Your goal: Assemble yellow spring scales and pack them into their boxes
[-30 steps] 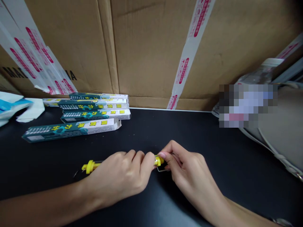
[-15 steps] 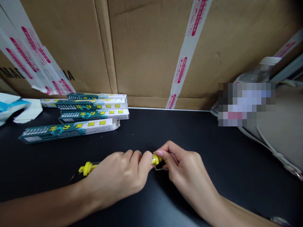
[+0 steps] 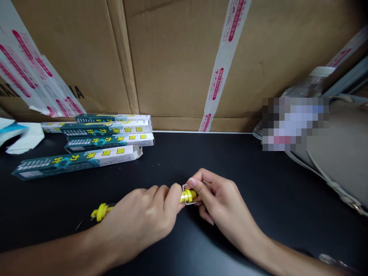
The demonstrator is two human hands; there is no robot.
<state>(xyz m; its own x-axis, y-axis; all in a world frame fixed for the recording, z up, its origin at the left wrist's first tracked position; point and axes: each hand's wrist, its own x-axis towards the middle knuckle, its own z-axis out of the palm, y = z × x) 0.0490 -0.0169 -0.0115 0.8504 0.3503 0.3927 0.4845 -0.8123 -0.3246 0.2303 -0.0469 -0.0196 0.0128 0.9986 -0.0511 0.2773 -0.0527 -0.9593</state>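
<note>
Left hand (image 3: pixel 136 222): fingers (image 3: pixel 161 195) curled closed around a yellow-capped tube (image 3: pixel 100 212). Right hand (image 3: pixel 221 207): fingers pinching its yellow end (image 3: pixel 188 196) and a wire loop (image 3: pixel 183 191). Printed cartons (image 3: pixel 76 163) lie on the bench (image 3: pixel 230 161), apart

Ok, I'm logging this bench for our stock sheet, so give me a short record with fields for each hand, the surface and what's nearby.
Left hand: closed around a yellow-capped tube
Right hand: pinching the tube's yellow end beside a wire loop
Surface: black tabletop
Nearby: green-and-white boxes, stacked to the left
Behind: cardboard carton with printed white tape
Right side: beige bag
</note>
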